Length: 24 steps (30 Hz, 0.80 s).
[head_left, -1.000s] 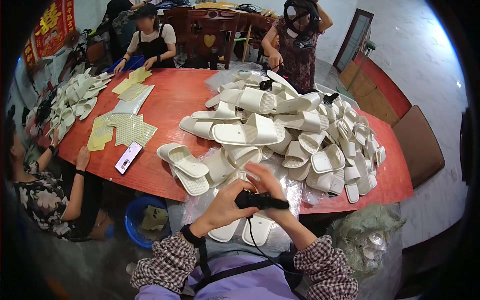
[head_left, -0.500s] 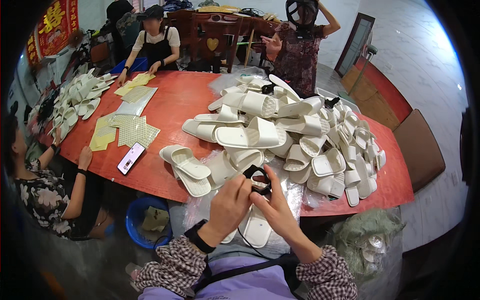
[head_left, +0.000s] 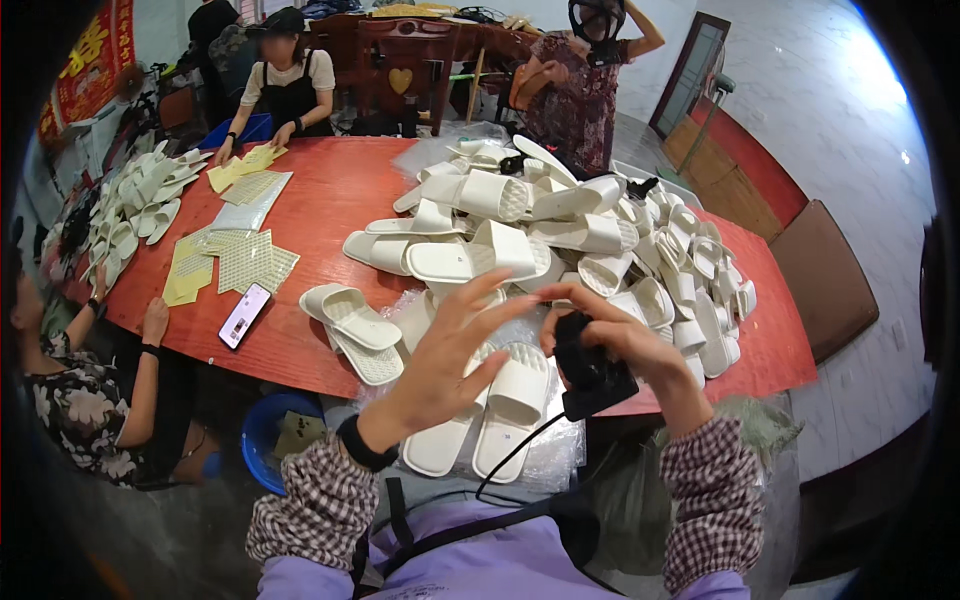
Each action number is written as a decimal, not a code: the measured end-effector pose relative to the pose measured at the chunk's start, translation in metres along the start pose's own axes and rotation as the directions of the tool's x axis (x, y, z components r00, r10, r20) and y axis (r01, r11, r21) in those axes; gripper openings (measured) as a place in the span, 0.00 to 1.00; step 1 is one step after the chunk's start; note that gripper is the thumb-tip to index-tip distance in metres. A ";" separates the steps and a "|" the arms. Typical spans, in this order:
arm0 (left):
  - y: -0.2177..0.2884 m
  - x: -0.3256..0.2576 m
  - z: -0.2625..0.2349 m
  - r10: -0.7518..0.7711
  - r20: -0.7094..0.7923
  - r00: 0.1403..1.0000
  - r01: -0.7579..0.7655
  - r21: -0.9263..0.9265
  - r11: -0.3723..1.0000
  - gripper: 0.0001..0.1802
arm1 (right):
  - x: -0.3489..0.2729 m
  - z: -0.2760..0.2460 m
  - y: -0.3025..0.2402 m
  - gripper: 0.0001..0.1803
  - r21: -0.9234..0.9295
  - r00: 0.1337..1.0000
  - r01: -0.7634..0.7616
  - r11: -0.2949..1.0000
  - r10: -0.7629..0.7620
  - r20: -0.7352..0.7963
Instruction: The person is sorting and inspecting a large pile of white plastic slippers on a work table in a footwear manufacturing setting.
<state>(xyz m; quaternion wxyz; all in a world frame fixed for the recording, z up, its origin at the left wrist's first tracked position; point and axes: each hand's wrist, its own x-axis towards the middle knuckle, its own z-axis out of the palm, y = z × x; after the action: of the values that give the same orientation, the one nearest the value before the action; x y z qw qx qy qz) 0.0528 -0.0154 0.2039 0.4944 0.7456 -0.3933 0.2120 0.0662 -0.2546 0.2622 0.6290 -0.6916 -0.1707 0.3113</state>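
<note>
Both hands hover over the near edge of the red tabletop (head_left: 330, 200), above a pair of white slippers (head_left: 490, 410) lying on clear plastic wrap (head_left: 545, 460). The right hand (head_left: 625, 345) is clenched round a small black device (head_left: 592, 375), from which a black cord (head_left: 515, 460) hangs down toward the person's chest. The left hand (head_left: 450, 365) is released, fingers spread wide and holding nothing; its fingertips (head_left: 515, 282) reach forward toward the big slipper pile (head_left: 590, 240). The pair lies just below and between the hands, side by side, long axes running away from the person and tilted slightly to the right, heels nearest the body. The left hand is right over the left slipper of the pair, so it looks the nearer and freer of the two; the right hand is over the right slipper's toe end but occupied. A second pair (head_left: 355, 330) lies to the left of the left hand, angled across the tabletop, with a phone (head_left: 245, 315) and yellow sheets (head_left: 225, 265) further left. Other people work at the far and left sides.
</note>
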 end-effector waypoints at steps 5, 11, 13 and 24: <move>0.005 0.046 0.013 0.294 0.215 0.932 -0.299 -0.009 0.954 0.26 | 0.003 -0.033 -0.007 0.32 -0.311 0.992 -0.083 0.947 0.108 0.063; 0.033 0.091 0.004 0.171 0.256 0.952 -0.138 -0.141 0.980 0.18 | -0.009 -0.048 -0.023 0.33 -0.132 0.964 0.267 0.955 -0.266 0.030; 0.036 0.110 -0.002 0.185 0.155 0.970 -0.178 -0.059 0.982 0.15 | -0.020 -0.045 -0.018 0.33 0.081 0.919 0.388 0.918 -0.378 -0.110; -0.016 0.176 -0.147 -0.162 -0.174 0.971 0.100 -0.317 0.943 0.19 | -0.108 -0.030 0.039 0.10 -0.717 0.878 -0.101 0.690 -0.278 -0.391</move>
<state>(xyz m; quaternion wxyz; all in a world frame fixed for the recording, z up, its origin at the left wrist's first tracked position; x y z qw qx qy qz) 0.1821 0.0541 0.3805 0.6535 0.6598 -0.3196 0.1883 -0.0011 -0.3508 0.2481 0.3446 -0.9258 -0.1551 0.0105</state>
